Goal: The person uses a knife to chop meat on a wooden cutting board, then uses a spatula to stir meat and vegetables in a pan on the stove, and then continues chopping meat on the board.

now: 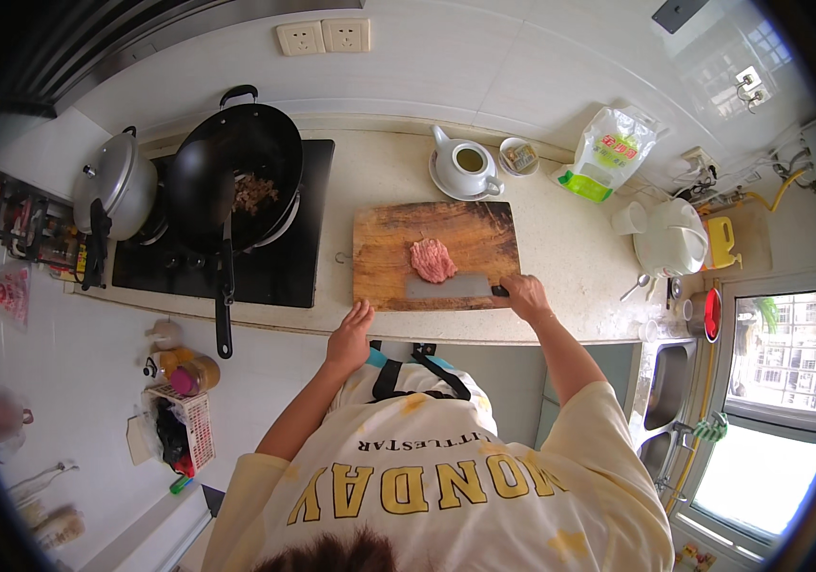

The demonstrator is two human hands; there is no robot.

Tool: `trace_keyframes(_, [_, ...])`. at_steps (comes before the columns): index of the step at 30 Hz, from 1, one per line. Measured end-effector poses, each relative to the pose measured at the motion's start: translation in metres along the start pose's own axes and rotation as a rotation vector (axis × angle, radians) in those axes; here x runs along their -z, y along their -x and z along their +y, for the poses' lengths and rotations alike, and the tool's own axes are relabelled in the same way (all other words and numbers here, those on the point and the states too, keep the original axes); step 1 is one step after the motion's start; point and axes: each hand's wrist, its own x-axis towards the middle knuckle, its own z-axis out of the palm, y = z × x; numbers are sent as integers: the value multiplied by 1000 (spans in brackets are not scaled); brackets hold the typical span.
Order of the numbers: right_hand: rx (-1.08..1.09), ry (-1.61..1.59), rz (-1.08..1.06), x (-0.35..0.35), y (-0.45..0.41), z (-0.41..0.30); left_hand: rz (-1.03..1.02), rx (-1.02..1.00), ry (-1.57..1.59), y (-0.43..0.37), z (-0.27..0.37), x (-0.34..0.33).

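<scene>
A wooden cutting board lies near the counter's front edge, its surface stained dark in places. On it sits a flattened mound of minced raw meat. My right hand is closed around the black handle of a cleaver, whose wide blade lies flat on the board just in front of the meat. My left hand rests at the board's front left corner, fingers close together and touching its edge, holding nothing that shows.
Left of the board, a black wok with browned food and a spatula stands on the hob, beside a lidded pot. Behind the board are a white teapot and a small bowl; a plastic bag stands further right.
</scene>
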Motion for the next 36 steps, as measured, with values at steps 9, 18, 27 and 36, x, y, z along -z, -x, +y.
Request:
trace_keyframes(9, [-154, -206, -165, 55, -55, -19, 9, 44, 43, 3, 1, -2])
trace_keyframes(18, [-696, -890, -512, 50, -74, -14, -20, 60, 52, 2, 2, 0])
trace_keyframes(27, [-752, -883, 153, 25, -53, -54, -44, 51, 77, 0, 3, 4])
trace_keyframes(36, [-730, -348, -49, 41, -8, -128, -46, 30, 143, 0, -2, 5])
